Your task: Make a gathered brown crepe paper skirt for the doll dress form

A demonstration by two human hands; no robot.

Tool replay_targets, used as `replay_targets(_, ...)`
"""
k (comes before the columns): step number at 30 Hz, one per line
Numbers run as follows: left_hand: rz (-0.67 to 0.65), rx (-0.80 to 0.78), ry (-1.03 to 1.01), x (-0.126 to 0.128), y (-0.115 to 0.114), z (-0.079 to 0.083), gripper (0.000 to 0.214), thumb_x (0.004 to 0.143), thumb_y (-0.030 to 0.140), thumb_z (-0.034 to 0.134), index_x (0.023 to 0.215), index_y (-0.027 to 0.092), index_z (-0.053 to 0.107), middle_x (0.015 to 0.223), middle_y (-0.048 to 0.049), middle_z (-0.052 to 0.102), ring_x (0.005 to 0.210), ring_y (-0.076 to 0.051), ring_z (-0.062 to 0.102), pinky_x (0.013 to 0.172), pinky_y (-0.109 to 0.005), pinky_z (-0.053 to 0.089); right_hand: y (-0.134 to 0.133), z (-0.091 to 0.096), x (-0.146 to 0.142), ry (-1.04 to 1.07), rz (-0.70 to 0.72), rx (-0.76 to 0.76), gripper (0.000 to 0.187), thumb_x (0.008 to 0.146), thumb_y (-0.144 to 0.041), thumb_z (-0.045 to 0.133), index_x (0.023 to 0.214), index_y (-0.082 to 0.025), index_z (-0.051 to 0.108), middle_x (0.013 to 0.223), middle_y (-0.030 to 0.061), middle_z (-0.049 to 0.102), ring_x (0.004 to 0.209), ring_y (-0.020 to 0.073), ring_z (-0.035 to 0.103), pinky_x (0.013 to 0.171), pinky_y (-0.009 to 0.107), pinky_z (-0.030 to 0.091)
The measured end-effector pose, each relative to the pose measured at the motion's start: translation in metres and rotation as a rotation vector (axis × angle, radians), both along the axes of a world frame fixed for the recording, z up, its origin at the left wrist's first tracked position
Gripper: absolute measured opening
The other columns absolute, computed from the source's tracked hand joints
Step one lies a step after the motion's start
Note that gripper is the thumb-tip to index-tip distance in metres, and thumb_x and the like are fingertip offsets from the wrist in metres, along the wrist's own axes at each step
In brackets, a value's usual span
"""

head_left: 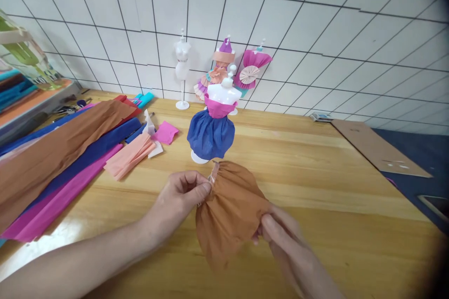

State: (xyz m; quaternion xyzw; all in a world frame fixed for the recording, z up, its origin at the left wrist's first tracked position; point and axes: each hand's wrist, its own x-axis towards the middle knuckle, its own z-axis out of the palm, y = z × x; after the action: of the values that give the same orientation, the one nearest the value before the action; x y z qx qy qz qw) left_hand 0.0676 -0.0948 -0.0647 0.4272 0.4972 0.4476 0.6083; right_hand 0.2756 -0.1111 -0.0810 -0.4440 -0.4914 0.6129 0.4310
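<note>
I had the left hand (187,191) pinching the gathered edge of the brown skirt (233,205), the right hand (286,238) its loose edge, over the surface (336,187). It seemed light, soft, tearable; the gathers looked the safest hold.

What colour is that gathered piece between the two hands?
Brown; the gathered piece shows best in the head view.

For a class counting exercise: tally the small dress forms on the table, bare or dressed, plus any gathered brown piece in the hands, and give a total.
Bare dress form: 1
Dressed forms: 3
Gathered brown piece, held by the left hand and right hand: 1
Total: 5
</note>
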Motion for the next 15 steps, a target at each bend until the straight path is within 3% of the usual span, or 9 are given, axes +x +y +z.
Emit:
replay_targets(4,0.006,0.022,0.094,0.004,-0.006,-0.007,0.034,0.071,0.045,0.065,0.062,0.013,0.057,0.060,0.0000,0.050,0.059,-0.011,0.042,0.057,-0.023,0.033,-0.004,-0.001,-0.013,0.165,-0.164,-0.033,0.031,0.072,-0.048,0.071,0.090,-0.023,0.070,0.072,0.0027,0.060,0.061,0.0147,0.051,0.052,0.024,0.041)
replay_targets(9,0.034,0.034,0.127,0.007,-0.011,-0.009,0.031,0.074,0.041,0.063,0.063,0.013,0.057,0.060,0.0000,0.052,0.059,-0.011,0.044,0.057,-0.023,0.034,0.001,-0.013,-0.008,0.105,-0.264,-0.064,0.026,0.069,-0.039,0.077,0.062,-0.018,0.063,0.055,-0.0022,0.052,0.050,0.0090,0.046,0.047,0.019,0.039)
replay_targets(15,0.092,0.007,0.093,0.010,-0.013,-0.007,0.030,0.072,0.041,0.067,0.062,0.013,0.059,0.059,0.0000,0.053,0.059,-0.011,0.045,0.057,-0.022,0.035,0.007,-0.028,-0.011,-0.046,-0.355,0.041,0.029,0.070,-0.042,0.075,0.059,-0.018,0.062,0.050,-0.0022,0.055,0.045,0.0091,0.050,0.044,0.018,0.043)
